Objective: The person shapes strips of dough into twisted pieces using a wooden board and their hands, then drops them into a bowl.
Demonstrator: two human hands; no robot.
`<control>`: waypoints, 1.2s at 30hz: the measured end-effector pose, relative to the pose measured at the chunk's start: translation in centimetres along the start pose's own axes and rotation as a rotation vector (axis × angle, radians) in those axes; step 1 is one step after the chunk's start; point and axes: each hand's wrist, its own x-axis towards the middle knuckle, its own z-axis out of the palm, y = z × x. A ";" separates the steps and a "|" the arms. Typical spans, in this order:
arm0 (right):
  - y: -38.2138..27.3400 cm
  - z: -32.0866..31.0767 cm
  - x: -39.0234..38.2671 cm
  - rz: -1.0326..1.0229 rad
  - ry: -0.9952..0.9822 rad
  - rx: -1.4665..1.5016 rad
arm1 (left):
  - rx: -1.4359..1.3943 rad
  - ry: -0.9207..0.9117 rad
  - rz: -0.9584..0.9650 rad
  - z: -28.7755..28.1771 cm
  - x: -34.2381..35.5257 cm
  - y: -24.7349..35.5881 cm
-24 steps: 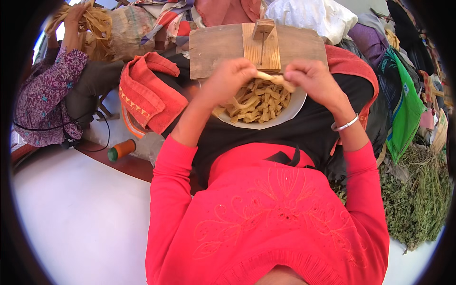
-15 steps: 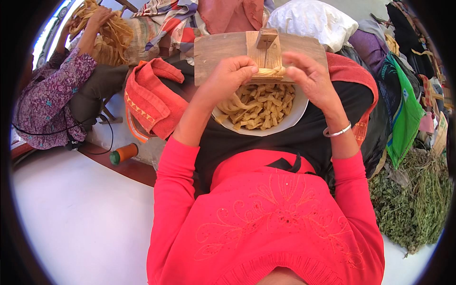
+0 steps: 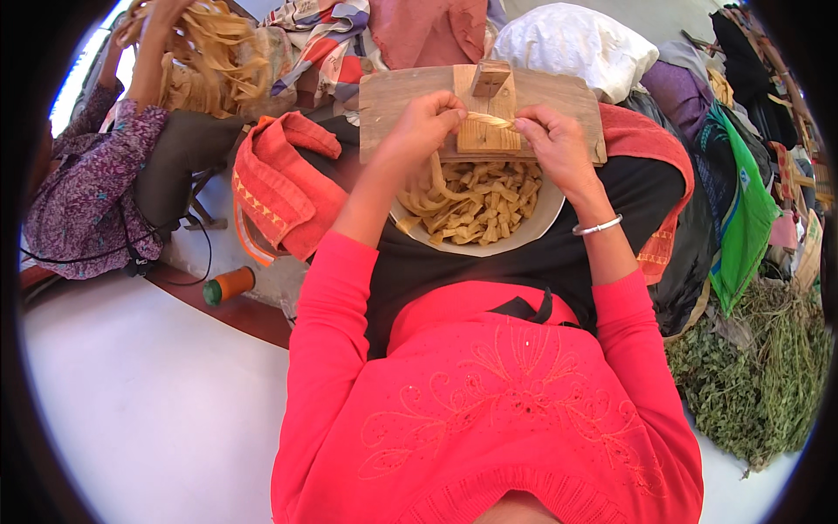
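Note:
A twisted pale-yellow strip (image 3: 491, 120), pliable and dried-looking, is stretched between my two hands. My left hand (image 3: 424, 125) pinches its left end between thumb and fingers, and my right hand (image 3: 559, 147) pinches the right end. The strip passes in front of an upright wooden block (image 3: 491, 79) on a wooden board (image 3: 388, 94) across my lap. Below the board sits a white bowl (image 3: 559, 208) holding many short cut pieces (image 3: 491, 199) of similar strip. A longer strip (image 3: 437, 179) hangs beneath my left hand into the bowl. The board's front edge covers the bowl's far side.
Red towels (image 3: 284, 196) lie over my knees. At the left, another person (image 3: 96, 188) lifts a bundle of long strips (image 3: 214, 65). An orange spool (image 3: 230, 285) lies on the floor. On the right are dried plants (image 3: 759, 375), green cloth (image 3: 742, 210) and a white sack (image 3: 572, 48).
My right hand has closed from loose fingers to a pinch on the strip. Both hands have moved slightly up the board. The other person has raised their hands with the bundle.

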 end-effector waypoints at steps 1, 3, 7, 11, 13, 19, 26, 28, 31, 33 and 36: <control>0.3 0.3 0.1 -0.074 -0.001 -0.087 | 0.114 0.058 0.101 0.0 0.3 -0.8; 0.4 0.3 -0.1 -0.134 -0.024 -0.220 | 0.339 0.171 0.306 0.2 1.0 -2.1; -1.3 -0.6 -1.5 -0.357 0.023 -0.441 | 0.478 0.279 0.139 -0.2 -0.1 -1.7; -4.9 0.9 -3.0 -0.552 0.181 -0.387 | 0.007 0.127 0.286 2.4 -3.9 -2.2; -5.5 1.5 -3.3 -0.463 0.162 -0.355 | -0.224 0.059 0.142 4.8 -6.8 1.6; -5.5 -0.6 -4.8 -0.240 -0.131 -0.400 | 0.032 -0.217 0.117 2.7 -7.7 1.6; -10.9 -3.8 -8.4 0.199 -0.864 0.388 | 0.007 -0.371 0.356 3.9 -11.4 5.7; -10.1 -4.3 -9.0 0.433 -0.734 0.729 | 0.191 -0.178 0.569 3.8 -12.7 8.0; -11.0 -4.4 -7.7 0.364 -0.534 0.874 | 0.426 0.114 0.850 4.8 -13.8 12.2; -12.8 -4.0 -6.5 0.110 -0.434 0.784 | 0.468 0.147 0.954 5.0 -14.3 15.2; -14.3 -4.8 -5.1 -0.238 -0.436 0.780 | 0.555 0.391 0.784 9.5 -15.6 19.2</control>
